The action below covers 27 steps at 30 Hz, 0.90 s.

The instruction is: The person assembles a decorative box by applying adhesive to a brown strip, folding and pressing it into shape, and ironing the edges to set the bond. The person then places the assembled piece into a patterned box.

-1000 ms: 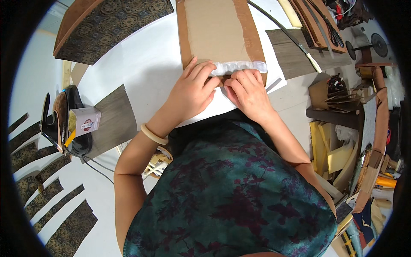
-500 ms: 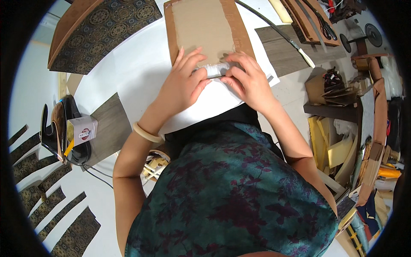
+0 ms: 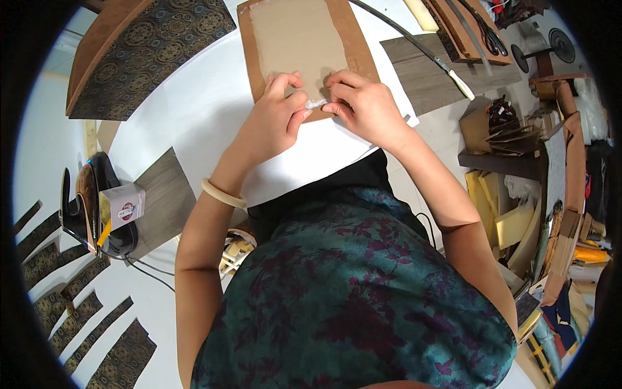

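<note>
Basically, white strip (image 3: pixel 315 104), btwn L/R fingertips (image 3: pixel 329 108)

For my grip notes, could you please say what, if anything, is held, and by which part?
The left hand and right hand seem to pinch the white strip on either side of its visible middle.

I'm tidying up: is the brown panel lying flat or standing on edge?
Lying flat: the brown panel shows its broad face upward on the white sheet, left hand and right hand at its near end.
</note>
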Each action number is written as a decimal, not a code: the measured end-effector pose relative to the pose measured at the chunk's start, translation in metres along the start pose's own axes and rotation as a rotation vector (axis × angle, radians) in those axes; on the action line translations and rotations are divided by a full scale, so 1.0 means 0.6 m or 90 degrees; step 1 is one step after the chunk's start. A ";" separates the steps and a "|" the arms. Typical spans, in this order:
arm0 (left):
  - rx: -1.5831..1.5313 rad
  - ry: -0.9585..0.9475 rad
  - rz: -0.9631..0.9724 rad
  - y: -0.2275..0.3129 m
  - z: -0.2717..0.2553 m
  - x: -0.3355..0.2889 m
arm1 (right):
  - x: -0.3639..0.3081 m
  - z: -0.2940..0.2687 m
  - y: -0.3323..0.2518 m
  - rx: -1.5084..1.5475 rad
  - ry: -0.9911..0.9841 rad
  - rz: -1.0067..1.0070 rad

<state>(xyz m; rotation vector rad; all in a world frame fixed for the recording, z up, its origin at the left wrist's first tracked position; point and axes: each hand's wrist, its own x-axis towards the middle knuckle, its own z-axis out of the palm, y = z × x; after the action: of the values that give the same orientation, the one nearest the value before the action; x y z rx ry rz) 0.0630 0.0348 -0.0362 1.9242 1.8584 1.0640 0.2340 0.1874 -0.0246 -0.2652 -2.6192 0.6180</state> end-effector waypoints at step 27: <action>-0.064 0.098 -0.099 -0.004 0.018 0.016 | 0.013 0.020 -0.001 0.008 0.058 0.129</action>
<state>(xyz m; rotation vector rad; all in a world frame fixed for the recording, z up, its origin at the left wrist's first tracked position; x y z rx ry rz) 0.0671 0.0474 -0.0422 1.6538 1.9581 1.2592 0.2215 0.1845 -0.0310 -0.5473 -2.5191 0.6726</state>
